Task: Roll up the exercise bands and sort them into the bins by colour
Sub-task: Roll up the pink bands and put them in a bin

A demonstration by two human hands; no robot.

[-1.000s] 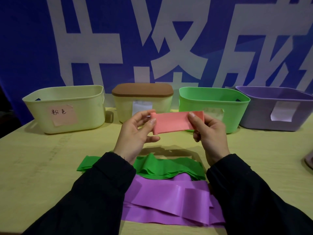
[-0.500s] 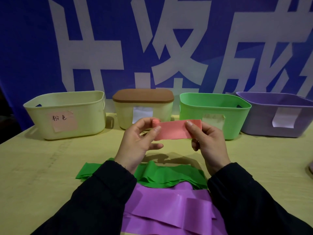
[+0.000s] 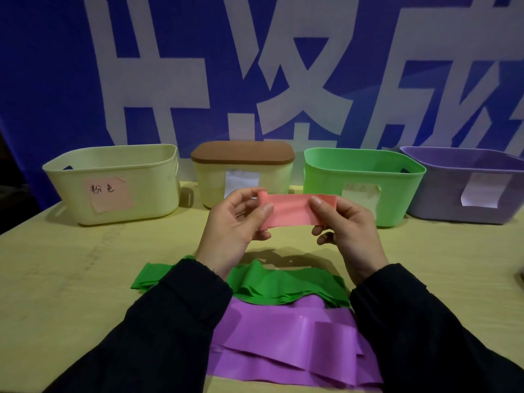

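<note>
A folded pink band is held in the air between both hands, above the middle of the table. My left hand pinches its left end, where a small roll has formed. My right hand pinches its right end with thumb on top. A crumpled green band lies on the table below the hands, and a purple band lies nearer me, partly covered by my sleeves. At the back stand a cream bin with a pink label, a green bin and a purple bin.
A cream box with a brown lid stands between the cream and green bins. A blue banner with white characters hangs behind the row. The yellow table stretches left and right of the bands.
The left end of the pink band has been turned over into a small roll by my left fingers. Both hands stay at about the same height, a little closer together.
</note>
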